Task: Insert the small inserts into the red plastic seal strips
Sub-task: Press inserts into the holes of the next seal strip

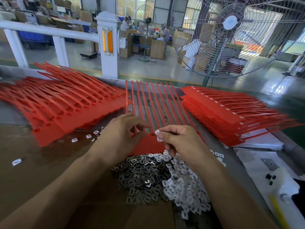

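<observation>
big caged fan (231, 30), white railing (49, 30), glossy grey floor (148, 70), bright windows (130, 5)

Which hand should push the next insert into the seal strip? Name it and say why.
Right. The right hand already pinches a white insert just above the socket row of the red seal strip sheet. The left hand holds no insert and rests on the sheet, steadying it.

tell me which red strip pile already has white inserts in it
The stack of red plastic seal strips on the right: white inserts show in its heads, while the left stack has empty holes.
</observation>
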### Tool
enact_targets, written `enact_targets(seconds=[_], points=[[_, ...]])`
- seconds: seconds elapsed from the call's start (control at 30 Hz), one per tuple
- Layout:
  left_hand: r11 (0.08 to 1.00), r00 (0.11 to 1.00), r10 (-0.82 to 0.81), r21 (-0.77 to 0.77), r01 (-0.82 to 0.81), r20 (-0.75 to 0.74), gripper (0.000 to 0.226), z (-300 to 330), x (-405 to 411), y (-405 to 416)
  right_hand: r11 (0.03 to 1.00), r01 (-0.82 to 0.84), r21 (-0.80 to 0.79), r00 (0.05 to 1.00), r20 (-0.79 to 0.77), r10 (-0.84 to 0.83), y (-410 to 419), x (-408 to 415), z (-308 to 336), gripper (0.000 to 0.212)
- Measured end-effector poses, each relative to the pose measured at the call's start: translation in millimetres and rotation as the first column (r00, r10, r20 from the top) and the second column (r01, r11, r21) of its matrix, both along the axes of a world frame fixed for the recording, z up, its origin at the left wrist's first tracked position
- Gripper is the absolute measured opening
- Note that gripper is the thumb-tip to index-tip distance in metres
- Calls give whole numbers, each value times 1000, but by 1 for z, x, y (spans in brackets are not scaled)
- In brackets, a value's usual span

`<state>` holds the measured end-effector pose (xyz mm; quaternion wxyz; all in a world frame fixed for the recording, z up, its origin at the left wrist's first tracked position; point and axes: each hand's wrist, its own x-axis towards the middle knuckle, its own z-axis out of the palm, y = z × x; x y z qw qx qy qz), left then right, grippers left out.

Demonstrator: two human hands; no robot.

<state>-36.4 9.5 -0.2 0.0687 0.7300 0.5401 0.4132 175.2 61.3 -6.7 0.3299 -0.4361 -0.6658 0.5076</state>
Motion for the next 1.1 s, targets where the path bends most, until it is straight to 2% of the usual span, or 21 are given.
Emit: enact_targets(seconds=[0.17,0.4,0.6,0.7,0.93,1.1], points=[[989,987,-132,50,137,-96,23,0,8,-3,998,-59,-33,998,-31,58,1,0,-1,12],[981,982,-96,150,121,-162,11,-3,7,2,982,-162,-95,985,-77,155,1,-3,-2,14],[972,988,-109,195,128,-107,7,-5,7,4,975,-193,-115,976,-121,179,3,-4,-3,18],[979,993,-118,164,118,-9,6,-8,7,3,981,-175,-84,981,-101,167,3,-5,-5,19],[990,996,-57,136,47,71,2,-13,9,5,990,-138,-36,989,-67,135,-1,-6,-4,12],[990,997,-56,132,49,52,2,-12,9,4,995,-98,-20,994,-50,96,-4,-7,-2,14]])
